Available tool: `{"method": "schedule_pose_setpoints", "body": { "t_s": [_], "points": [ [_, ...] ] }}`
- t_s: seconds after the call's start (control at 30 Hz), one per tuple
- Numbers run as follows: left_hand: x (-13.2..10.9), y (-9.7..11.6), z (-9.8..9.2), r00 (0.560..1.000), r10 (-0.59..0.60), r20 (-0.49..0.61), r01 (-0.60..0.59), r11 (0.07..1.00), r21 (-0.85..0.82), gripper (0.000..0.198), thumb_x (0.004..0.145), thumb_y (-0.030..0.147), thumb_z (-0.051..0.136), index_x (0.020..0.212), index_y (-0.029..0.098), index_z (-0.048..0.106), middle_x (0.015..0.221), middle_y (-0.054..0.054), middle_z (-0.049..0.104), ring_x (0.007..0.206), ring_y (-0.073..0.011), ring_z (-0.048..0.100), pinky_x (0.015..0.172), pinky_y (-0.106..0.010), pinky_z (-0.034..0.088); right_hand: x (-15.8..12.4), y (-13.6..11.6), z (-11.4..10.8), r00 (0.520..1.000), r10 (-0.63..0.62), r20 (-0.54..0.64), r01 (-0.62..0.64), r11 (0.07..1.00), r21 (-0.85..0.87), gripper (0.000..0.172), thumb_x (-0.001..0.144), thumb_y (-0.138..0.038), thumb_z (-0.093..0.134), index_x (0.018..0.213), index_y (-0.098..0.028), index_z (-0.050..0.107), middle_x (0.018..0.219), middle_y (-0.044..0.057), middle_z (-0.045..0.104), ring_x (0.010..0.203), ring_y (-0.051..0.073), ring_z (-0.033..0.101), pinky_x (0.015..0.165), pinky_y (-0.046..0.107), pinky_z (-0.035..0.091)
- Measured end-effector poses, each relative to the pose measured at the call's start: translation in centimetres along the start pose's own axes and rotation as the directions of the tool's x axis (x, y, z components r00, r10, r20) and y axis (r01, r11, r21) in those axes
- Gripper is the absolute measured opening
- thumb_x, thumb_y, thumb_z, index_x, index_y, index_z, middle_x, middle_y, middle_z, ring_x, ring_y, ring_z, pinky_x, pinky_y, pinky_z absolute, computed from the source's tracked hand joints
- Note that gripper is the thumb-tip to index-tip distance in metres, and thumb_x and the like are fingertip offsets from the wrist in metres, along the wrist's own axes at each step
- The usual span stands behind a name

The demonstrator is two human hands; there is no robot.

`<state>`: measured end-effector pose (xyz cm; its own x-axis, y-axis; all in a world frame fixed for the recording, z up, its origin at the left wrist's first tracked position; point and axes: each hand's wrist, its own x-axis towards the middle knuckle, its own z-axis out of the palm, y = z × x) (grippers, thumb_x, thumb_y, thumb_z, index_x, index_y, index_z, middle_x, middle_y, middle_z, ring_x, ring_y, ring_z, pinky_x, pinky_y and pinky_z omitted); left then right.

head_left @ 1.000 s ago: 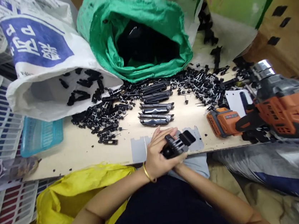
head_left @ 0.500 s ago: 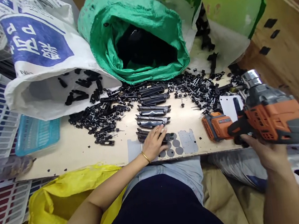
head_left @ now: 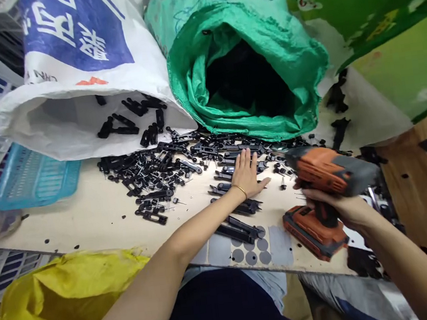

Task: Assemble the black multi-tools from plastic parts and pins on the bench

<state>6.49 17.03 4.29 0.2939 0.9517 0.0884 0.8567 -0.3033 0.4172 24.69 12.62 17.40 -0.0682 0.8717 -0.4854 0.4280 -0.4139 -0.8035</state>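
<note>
My left hand lies palm down with fingers spread over the far part of a row of long black plastic parts. Its fingertips touch the pieces and hide some of them. In my right hand is an orange and grey cordless drill, gripped by its handle. The drill's blurred nose points left toward the far end of the row, just right of my left fingers. Its battery hangs low over the right side of the table. Whether the tip touches a part, I cannot tell.
Loose black parts and pins are heaped left of the row. Behind stand an open white sack and an open green sack. A blue basket sits left; a yellow bag hangs at the front edge.
My right hand has swung the drill leftward, from the table's right side to the row. My left hand has slid from the nearer pieces to the farther ones. The view has shifted too.
</note>
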Motion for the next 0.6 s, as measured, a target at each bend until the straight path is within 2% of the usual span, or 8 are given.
{"method": "schedule_pose_setpoints", "body": {
  "t_s": [0.1,0.17,0.23,0.33,0.43,0.6],
  "points": [
    [0.0,-0.4,0.5,1.0,-0.001,-0.004,0.001,1.0,-0.015,0.077,0.079,0.062,0.044,0.128,0.002,0.044,0.134,-0.024,0.043,0.132,-0.0364,0.03,0.11,-0.05,0.019,4.8,-3.9,3.5,0.965,0.161,0.206,-0.149,0.986,-0.07,0.031,0.06,-0.036,0.071,0.078,-0.016,0.055,0.052,-0.003,0.051,0.042,0.009,0.045,0.039,0.022,0.037],
    [-0.3,-0.5,0.5,1.0,0.009,0.01,-0.009,0.999,-0.041,0.067,0.081,0.059,0.042,0.118,0.005,0.053,0.122,-0.021,0.055,0.124,-0.0345,0.04,0.108,-0.05,0.023,7.1,-5.6,5.1,0.943,0.194,0.272,-0.145,0.971,-0.189,0.024,0.061,-0.032,0.067,0.072,-0.016,0.054,0.047,-0.003,0.048,0.04,0.009,0.043,0.039,0.022,0.035],
    [-0.3,-0.4,0.3,0.999,0.004,0.05,-0.001,0.997,-0.073,0.06,0.081,0.057,0.043,0.111,0.007,0.057,0.113,-0.019,0.06,0.117,-0.0329,0.046,0.105,-0.048,0.027,8.7,-6.7,6.1,0.927,0.192,0.322,-0.099,0.954,-0.282,0.017,0.062,-0.026,0.064,0.069,-0.016,0.052,0.046,-0.003,0.047,0.039,0.009,0.042,0.039,0.024,0.036],
    [0.0,-0.4,0.2,0.993,-0.035,0.11,0.047,0.993,-0.105,0.06,0.079,0.059,0.046,0.111,0.009,0.058,0.112,-0.017,0.06,0.111,-0.0316,0.049,0.101,-0.046,0.031,10.2,-8.0,6.7,0.909,0.214,0.358,-0.068,0.922,-0.38,0.013,0.063,-0.021,0.06,0.072,-0.016,0.052,0.048,-0.003,0.048,0.04,0.01,0.044,0.04,0.025,0.037],
    [0.2,-0.4,0.3,0.993,-0.043,0.107,0.057,0.99,-0.128,0.065,0.079,0.06,0.046,0.12,0.01,0.051,0.124,-0.016,0.054,0.116,-0.0309,0.044,0.103,-0.045,0.03,11.3,-9.2,7.1,0.894,0.238,0.379,-0.019,0.866,-0.499,0.019,0.061,-0.016,0.058,0.079,-0.018,0.054,0.048,-0.004,0.047,0.039,0.01,0.044,0.039,0.024,0.038],
    [0.1,-0.4,0.4,0.996,-0.03,0.083,0.04,0.991,-0.128,0.066,0.078,0.061,0.049,0.118,0.009,0.051,0.123,-0.016,0.054,0.119,-0.0311,0.042,0.105,-0.044,0.027,12.2,-11.2,8.0,0.897,0.265,0.354,0.083,0.686,-0.723,0.018,0.058,-0.017,0.059,0.075,-0.015,0.055,0.048,-0.003,0.047,0.04,0.01,0.045,0.037,0.022,0.036]
  ]
}}
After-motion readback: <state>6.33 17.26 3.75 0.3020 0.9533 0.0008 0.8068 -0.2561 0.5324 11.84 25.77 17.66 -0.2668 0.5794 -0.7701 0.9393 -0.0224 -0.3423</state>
